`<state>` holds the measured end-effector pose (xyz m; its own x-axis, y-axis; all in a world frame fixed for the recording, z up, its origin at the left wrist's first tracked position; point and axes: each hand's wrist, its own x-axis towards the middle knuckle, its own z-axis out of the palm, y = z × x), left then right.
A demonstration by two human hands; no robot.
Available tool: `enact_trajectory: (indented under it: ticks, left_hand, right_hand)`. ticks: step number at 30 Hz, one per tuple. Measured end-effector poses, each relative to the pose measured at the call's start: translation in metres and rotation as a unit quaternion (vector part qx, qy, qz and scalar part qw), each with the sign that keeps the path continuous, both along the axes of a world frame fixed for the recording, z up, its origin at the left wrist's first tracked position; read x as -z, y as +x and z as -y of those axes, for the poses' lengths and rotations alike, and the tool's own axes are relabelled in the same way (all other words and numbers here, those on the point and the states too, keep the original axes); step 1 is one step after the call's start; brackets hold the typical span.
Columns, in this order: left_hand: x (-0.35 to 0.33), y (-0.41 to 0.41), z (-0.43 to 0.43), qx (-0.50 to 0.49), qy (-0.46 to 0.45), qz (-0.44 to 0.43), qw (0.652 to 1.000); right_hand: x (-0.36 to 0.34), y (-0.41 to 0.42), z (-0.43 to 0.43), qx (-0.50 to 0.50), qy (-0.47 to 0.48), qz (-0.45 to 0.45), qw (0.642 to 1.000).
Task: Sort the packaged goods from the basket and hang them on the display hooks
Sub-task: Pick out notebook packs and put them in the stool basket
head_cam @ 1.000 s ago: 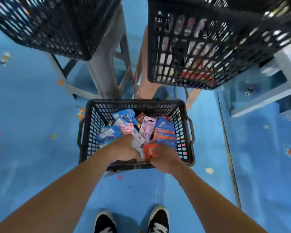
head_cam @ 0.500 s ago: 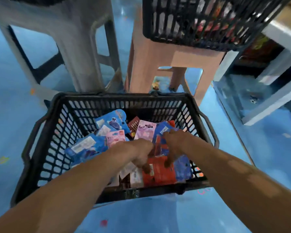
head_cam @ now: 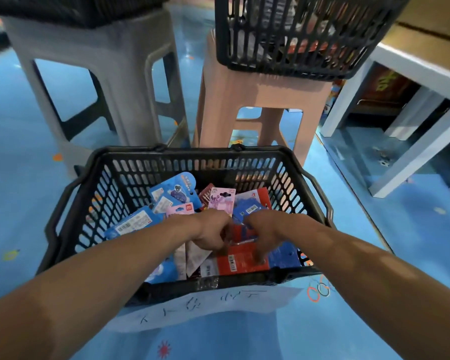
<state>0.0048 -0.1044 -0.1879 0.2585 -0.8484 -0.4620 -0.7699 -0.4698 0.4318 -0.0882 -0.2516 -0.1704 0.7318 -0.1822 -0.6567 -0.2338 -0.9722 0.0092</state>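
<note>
Down on the blue floor (head_cam: 24, 203) sits the black mesh basket (head_cam: 192, 152), and the packaged goods are all inside it, lying in a loose heap. A blue packet (head_cam: 177, 189) leans toward the basket's far wall, a purple-pink packet (head_cam: 222, 198) is just beside it, and a red packet (head_cam: 240, 262) lies flat against the basket's near wall. Both hands reach into the basket's middle, close together. The left hand (head_cam: 213, 235) is knuckles-up with curled fingers over the heap; whether it grips anything I cannot tell. The right hand (head_cam: 265, 235) bends its fingers down so that the tips touch the red packet, but whether it has a real hold I cannot tell either. A handwritten paper sheet (head_cam: 205, 305) hangs from the basket's near side. Beyond the basket stand a grey stool (head_cam: 109, 61) and a pink stool (head_cam: 257, 100), the latter carrying a second black basket (head_cam: 283, 61).
</note>
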Motion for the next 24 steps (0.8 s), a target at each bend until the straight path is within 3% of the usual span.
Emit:
enact_trajectory:
  ticks: [2,5,9,11,19,21,24]
  left_hand:
    - [-0.007,0.006,-0.007,-0.067,-0.018,-0.079,0.994]
    - [-0.025,0.016,-0.019,-0.193,-0.041,-0.207,0.958]
    - [-0.040,0.034,-0.027,-0.437,-0.138,-0.341,0.821]
    - [-0.044,0.043,-0.033,-0.495,-0.149,-0.329,0.790]
    - [-0.048,0.048,-0.049,-0.461,-0.088,-0.504,0.725]
    - [-0.048,0.050,-0.054,-0.451,-0.100,-0.501,0.732]
    - [-0.047,0.053,-0.061,-0.428,-0.132,-0.493,0.746]
  right_hand:
    - [-0.008,-0.001,0.002,-0.006,0.020,0.029,0.999]
    - [-0.032,0.002,0.005,0.002,0.052,0.093,0.994]
    - [-0.051,0.011,0.006,0.010,0.050,0.230,0.972]
    - [-0.054,0.014,0.003,-0.020,0.027,0.323,0.946]
    - [-0.046,0.024,-0.025,-0.201,0.020,0.539,0.818]
    - [-0.041,0.023,-0.027,-0.213,0.028,0.551,0.807]
    - [-0.030,0.021,-0.033,-0.229,0.013,0.523,0.821]
